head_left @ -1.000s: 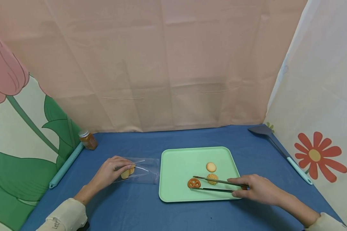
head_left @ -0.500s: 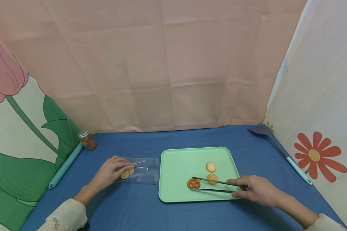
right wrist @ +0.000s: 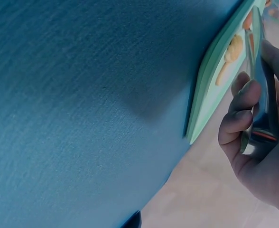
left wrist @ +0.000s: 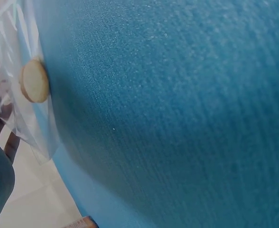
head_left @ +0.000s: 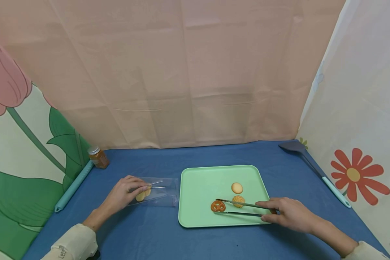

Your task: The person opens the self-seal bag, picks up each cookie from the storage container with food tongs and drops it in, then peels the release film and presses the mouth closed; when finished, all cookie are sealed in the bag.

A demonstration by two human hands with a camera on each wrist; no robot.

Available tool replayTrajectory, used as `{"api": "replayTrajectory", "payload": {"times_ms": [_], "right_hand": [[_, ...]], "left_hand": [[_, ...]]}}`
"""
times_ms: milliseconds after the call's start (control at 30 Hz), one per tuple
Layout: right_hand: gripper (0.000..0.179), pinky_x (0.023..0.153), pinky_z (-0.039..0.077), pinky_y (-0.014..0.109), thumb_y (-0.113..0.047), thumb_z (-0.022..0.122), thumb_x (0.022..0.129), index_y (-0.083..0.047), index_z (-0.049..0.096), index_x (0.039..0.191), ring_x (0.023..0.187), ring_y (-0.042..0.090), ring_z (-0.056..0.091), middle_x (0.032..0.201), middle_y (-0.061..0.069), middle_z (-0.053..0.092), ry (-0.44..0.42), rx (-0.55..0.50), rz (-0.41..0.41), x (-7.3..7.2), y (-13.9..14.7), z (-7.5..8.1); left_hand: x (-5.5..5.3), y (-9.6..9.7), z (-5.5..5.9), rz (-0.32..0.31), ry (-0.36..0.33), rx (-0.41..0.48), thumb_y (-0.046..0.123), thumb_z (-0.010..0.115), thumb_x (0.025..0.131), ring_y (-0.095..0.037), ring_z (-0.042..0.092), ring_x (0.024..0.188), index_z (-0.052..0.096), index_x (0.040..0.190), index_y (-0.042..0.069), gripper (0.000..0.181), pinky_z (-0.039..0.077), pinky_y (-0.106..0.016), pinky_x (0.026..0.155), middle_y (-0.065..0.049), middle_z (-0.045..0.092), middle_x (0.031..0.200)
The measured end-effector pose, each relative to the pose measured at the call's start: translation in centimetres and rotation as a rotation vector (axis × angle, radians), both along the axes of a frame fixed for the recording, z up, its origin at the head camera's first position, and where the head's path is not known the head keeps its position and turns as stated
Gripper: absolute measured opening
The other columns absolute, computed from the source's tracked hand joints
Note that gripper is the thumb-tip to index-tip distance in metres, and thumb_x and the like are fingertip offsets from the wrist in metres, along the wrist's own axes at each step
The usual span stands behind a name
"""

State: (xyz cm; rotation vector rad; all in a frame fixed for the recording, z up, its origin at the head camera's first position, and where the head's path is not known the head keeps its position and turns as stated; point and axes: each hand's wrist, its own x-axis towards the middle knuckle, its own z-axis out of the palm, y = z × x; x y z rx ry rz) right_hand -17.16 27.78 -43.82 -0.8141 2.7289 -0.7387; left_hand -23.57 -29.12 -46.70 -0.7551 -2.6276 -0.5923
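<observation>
My left hand point(head_left: 126, 193) pinches a clear plastic bag point(head_left: 169, 191) that lies on the blue cloth left of the tray. Pale cookies point(head_left: 141, 196) show inside the bag, partly hidden by the fingers; one round cookie point(left wrist: 35, 81) is plain in the left wrist view. In my right hand point(head_left: 287, 213) is a pair of metal tongs point(head_left: 243, 215), their arms spread to either side of a brown pretzel-shaped cookie point(head_left: 218, 206) on the green tray point(head_left: 198, 180). A swirled cookie point(head_left: 238, 201) lies beneath the upper tong arm, and a round plain cookie point(head_left: 237, 187) sits behind it.
A spatula point(head_left: 315, 169) with a light blue handle lies along the right side. At the left back stands a jar point(head_left: 99, 157) with a silver lid, near a rolled teal item point(head_left: 74, 187). Cloth hangings point(head_left: 182, 72) close off the back and sides.
Hardly anything differs: the tongs stay around the pretzel-shaped cookie, and the left hand keeps its hold on the bag. Only the glints on the plastic shift slightly.
</observation>
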Motion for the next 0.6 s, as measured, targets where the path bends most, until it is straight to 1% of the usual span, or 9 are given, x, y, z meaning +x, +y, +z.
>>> {"api": "replayTrajectory", "payload": {"times_ms": [133,200,400,433,500,600], "right_hand": [[0.051,0.055,0.039,0.021,-0.052,0.062,0.095,-0.022,0.065,0.136,0.067,-0.007,0.049,0.101,-0.015,0.068,0.014,-0.010,0.007,-0.04,0.02,-0.06],[0.051,0.055,0.039,0.021,-0.052,0.062,0.095,-0.022,0.065,0.136,0.066,-0.007,0.049,0.099,-0.016,0.067,0.020,-0.013,0.005,-0.07,0.02,-0.09],[0.051,0.056,0.040,0.021,-0.052,0.063,0.095,-0.021,0.065,0.136,0.068,-0.007,0.050,0.111,-0.005,0.072,0.015,-0.016,-0.004,-0.07,0.10,-0.13],[0.052,0.056,0.040,0.021,-0.052,0.063,0.095,-0.021,0.065,0.136,0.068,-0.007,0.050,0.109,-0.006,0.072,0.013,-0.015,-0.005,-0.09,0.10,-0.11],[0.052,0.054,0.039,0.020,-0.053,0.063,0.095,-0.021,0.065,0.135,0.064,-0.006,0.048,0.097,-0.010,0.069,0.013,-0.014,-0.010,-0.15,0.07,-0.09],[0.051,0.052,0.037,0.020,-0.053,0.063,0.094,-0.022,0.066,0.135,0.059,-0.005,0.044,0.079,-0.018,0.059,0.016,-0.017,-0.015,-0.22,-0.03,0.01]], "left_hand": [[0.06,0.01,0.01,0.002,-0.002,-0.005,0.022,0.072,0.093,-0.013,0.063,0.101,0.079,0.107,0.029,0.017,0.052,-0.045,0.084,0.014,0.073,0.104],[0.07,0.02,0.01,0.008,-0.003,-0.005,0.023,0.072,0.093,-0.013,0.063,0.101,0.080,0.107,0.029,0.017,0.051,-0.045,0.084,0.014,0.073,0.104],[0.00,0.05,0.06,0.029,-0.005,-0.008,0.023,0.072,0.093,-0.012,0.062,0.100,0.080,0.106,0.028,0.016,0.051,-0.045,0.085,0.013,0.074,0.104],[-0.01,0.06,0.08,0.029,-0.006,-0.008,0.023,0.072,0.093,-0.012,0.062,0.100,0.080,0.106,0.028,0.016,0.051,-0.045,0.085,0.013,0.074,0.104],[-0.03,0.08,0.10,0.027,-0.009,-0.009,0.023,0.072,0.093,-0.012,0.062,0.100,0.080,0.106,0.027,0.016,0.051,-0.045,0.084,0.013,0.074,0.104],[-0.04,0.10,0.12,0.019,-0.011,-0.008,0.023,0.072,0.093,-0.012,0.062,0.100,0.080,0.106,0.027,0.016,0.051,-0.044,0.084,0.012,0.074,0.103]]}}
